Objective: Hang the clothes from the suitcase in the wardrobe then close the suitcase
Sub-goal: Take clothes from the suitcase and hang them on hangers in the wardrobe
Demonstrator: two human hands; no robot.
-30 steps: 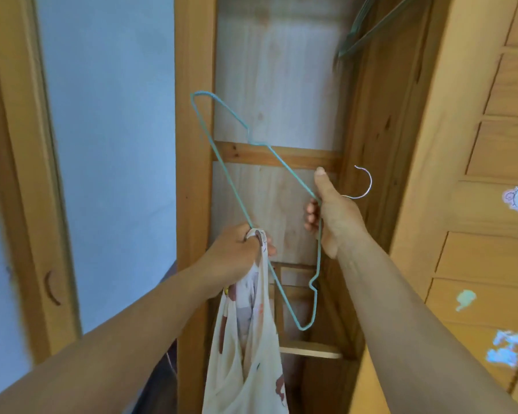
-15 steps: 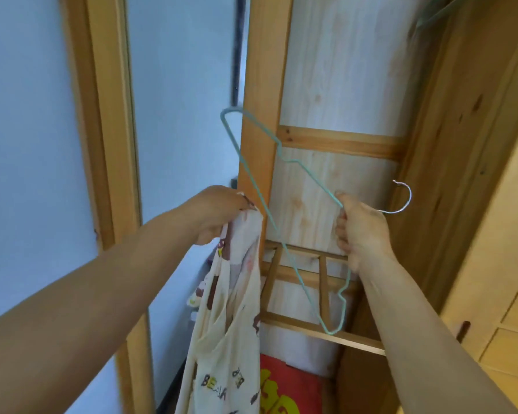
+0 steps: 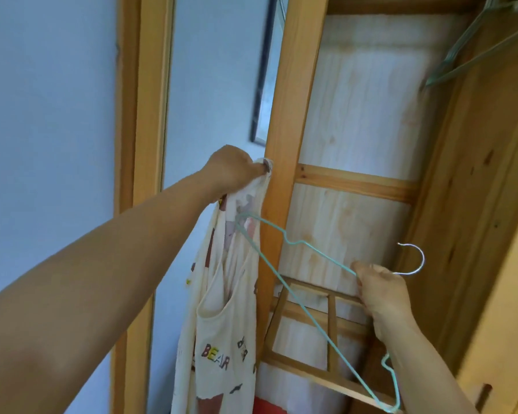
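Hanging is only half begun: a cream top, pinched at its strap by the left hand, is met by a hanger clenched in the right hand before the wardrobe, suitcase unseen.

The left hand rose with the cream garment, lifting its gathered strap above the wardrobe's cross rail, where a second earlier it had hung below that rail; the teal hanger tipped down, its far end dropping from above the rail to below it and slipping into the garment's opening; the right hand sank further beneath the rail.
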